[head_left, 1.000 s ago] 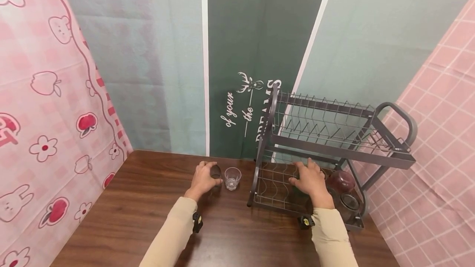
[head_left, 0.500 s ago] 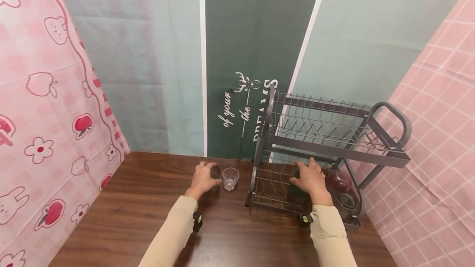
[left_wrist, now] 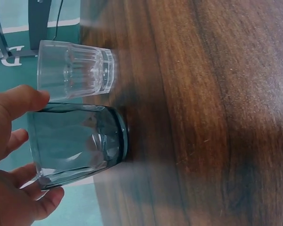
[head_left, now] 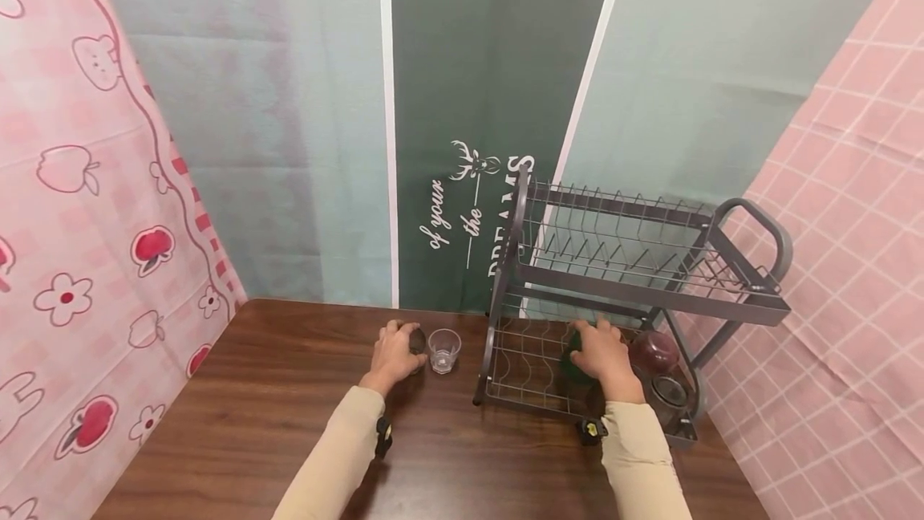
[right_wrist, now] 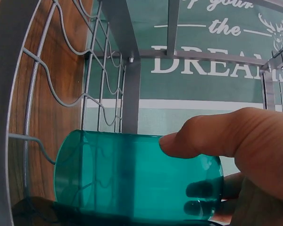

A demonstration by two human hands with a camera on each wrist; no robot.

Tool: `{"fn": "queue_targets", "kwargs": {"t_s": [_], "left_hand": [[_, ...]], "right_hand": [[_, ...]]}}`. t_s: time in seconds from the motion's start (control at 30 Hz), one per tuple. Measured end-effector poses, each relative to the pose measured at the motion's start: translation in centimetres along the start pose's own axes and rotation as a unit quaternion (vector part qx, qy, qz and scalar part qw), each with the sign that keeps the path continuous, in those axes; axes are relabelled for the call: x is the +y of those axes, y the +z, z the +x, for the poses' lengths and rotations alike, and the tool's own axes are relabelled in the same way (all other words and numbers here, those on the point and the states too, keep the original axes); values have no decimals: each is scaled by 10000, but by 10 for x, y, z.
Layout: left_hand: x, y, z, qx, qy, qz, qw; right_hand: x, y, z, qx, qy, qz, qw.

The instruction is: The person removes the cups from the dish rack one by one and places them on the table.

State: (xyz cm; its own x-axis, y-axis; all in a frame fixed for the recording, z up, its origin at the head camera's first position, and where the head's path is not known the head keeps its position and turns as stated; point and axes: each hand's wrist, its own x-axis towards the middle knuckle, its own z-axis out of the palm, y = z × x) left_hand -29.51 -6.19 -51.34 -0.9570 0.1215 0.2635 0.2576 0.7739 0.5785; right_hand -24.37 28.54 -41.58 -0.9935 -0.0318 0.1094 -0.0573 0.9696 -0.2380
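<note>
My left hand (head_left: 393,353) grips a smoky grey glass (left_wrist: 78,146) at its rim, thumb on one side and fingers on the other. This glass is upright at the tabletop, close beside a clear faceted glass (head_left: 443,351). On the right, my right hand (head_left: 602,351) holds a green glass (right_wrist: 132,174) at the lower tier of the dark grey dish rack (head_left: 650,287). The thumb lies along the green glass, and fingers show through its end nearest the hand. Its far end is at the tier's wires; whether it rests on them I cannot tell.
To the right of my right hand, a dark red glass (head_left: 655,353) and a dark glass (head_left: 670,392) sit on the rack's lower tier. The rack's upper tier overhangs the right hand's workspace. Fabric walls border the brown wooden table (head_left: 433,456).
The head view has shifted slightly, so the table and rack appear farther left. More of the green glass shows beside my right hand. Both hands keep their holds.
</note>
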Motion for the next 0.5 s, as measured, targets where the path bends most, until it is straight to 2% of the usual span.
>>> {"fn": "queue_targets", "kwargs": {"t_s": [0.3,0.5], "left_hand": [[-2,9,2,-30,-1,49,10000],[-3,10,3,-2,48,122,9999]], "right_hand": [[3,1,0,40,3,-25,10000],[4,3,2,76,30,-44,10000]]}}
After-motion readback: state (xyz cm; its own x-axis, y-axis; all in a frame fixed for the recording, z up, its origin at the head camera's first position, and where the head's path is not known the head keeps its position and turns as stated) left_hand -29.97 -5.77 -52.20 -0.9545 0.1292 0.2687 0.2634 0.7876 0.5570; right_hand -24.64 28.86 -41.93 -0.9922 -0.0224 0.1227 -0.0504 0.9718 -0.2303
